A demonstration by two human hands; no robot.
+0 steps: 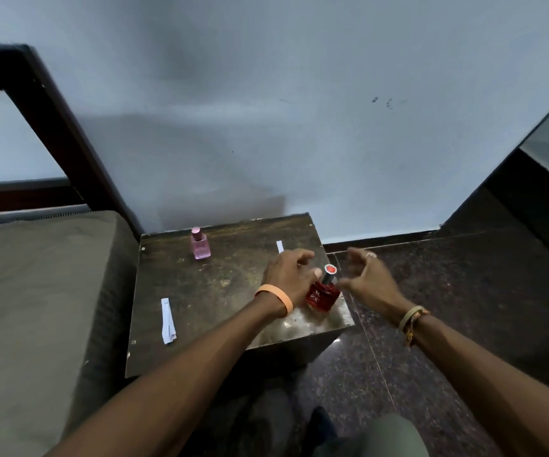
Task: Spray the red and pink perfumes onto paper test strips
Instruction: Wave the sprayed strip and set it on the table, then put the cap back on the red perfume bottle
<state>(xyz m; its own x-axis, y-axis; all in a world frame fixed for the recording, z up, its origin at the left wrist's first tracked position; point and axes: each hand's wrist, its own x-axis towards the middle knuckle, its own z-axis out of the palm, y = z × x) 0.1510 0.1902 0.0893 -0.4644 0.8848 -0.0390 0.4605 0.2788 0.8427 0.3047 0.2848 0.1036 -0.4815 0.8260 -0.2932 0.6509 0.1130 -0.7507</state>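
Two bare forearms reach forward over a small dark wooden table (200, 291). Nearest, on its left front, a white paper test strip (167, 321) lies flat, probably set out ready for spraying. Further in, by the right front corner, stands the red perfume bottle (323, 295), its cap on. The hands flank it, likely to lift or uncap it. The left hand (288, 275) has curled fingers and its thumb tip is at the bottle's neck; whether it grips anything cannot be told. The right hand (368, 275) hovers wide, fingers spread, holding nothing. Behind the left hand a second strip (280, 246) peeks out. Farthest, near the wall, the pink perfume bottle (200, 244) waits upright and capped. Count: two bottles, two strips.
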